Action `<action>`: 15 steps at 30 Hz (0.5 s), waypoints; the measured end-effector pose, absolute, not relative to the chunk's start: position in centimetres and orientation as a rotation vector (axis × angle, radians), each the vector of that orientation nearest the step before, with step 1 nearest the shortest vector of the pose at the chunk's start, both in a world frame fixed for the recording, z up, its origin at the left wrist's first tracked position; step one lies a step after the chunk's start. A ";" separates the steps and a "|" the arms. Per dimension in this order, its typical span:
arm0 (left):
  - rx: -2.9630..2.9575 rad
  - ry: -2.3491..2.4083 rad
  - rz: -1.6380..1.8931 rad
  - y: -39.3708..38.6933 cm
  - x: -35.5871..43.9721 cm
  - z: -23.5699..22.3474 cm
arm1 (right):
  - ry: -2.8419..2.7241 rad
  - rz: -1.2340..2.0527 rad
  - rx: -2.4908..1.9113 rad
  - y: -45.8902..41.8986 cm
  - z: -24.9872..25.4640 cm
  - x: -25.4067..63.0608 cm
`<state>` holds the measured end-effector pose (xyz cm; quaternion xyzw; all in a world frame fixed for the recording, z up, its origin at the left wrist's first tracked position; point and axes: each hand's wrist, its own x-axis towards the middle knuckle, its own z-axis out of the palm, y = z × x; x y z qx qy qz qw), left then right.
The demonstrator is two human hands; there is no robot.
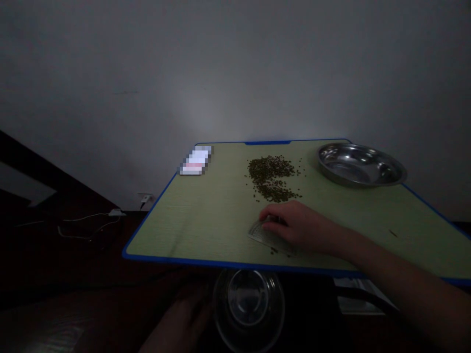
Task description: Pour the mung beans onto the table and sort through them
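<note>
My right hand (294, 225) is closed on a clear protractor (267, 239), which stands with its straight edge low on the table near the front edge. A few small green beans lie by that edge of the protractor. Just beyond my fingers spreads a loose pile of small green beans (270, 171), like mung beans, with a gap on its right side. Below the table's front edge, my left hand (184, 314) grips the left side of a round shiny bowl (248, 299). Its fingers are dim and partly hidden in shadow.
The pale green table (206, 211) has a blue rim. A wide steel basin (362, 166) stands at the back right, and a phone with a blurred screen (196, 160) lies at the back left. Cables and a plug (117, 213) are on the left, near the wall.
</note>
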<state>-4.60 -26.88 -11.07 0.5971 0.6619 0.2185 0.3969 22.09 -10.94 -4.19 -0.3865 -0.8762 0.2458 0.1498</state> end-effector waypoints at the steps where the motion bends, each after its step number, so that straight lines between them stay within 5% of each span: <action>1: 1.519 1.687 0.558 -26.5 -4.1 -11.7 | -2.515 0.709 -1.118 -10.9 -4.2 22.1; 15: 1.343 1.650 0.484 -24.9 -0.7 -18.6 | -2.504 0.689 -1.154 -11.0 -4.1 22.0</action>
